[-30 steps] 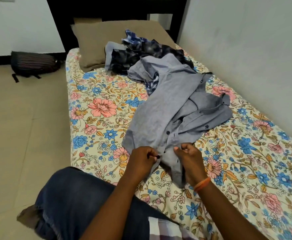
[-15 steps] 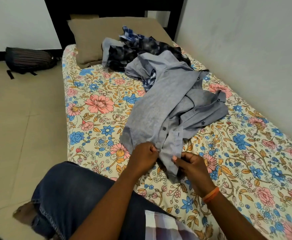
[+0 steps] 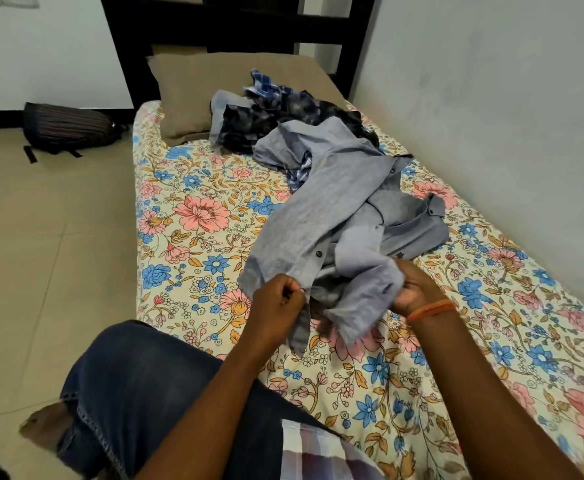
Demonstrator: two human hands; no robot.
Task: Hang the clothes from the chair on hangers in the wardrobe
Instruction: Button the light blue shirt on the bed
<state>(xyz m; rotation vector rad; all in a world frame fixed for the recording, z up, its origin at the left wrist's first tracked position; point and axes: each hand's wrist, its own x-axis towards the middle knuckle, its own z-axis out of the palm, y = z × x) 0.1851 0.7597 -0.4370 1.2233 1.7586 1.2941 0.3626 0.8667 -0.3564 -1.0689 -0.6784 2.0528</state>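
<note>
Grey shirt (image 3: 321, 216) lies crumpled on the floral bedsheet (image 3: 193, 216), front placket toward the person. Left hand (image 3: 276, 306) pinches the buttoned edge of the placket; right hand (image 3: 412, 289) (orange band at the wrist) is curled round the opposite front panel, bunching it. Dark clothes pile (image 3: 283, 123) sits beyond, against the tan pillow (image 3: 186, 88).

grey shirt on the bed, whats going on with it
A person at the bedside holds the grey shirt by its front edges: the left hand pinches one edge, the right hand grips the other. The shirt lies on the floral bedsheet, with more clothes piled by the pillow. No hanger shows.
</note>
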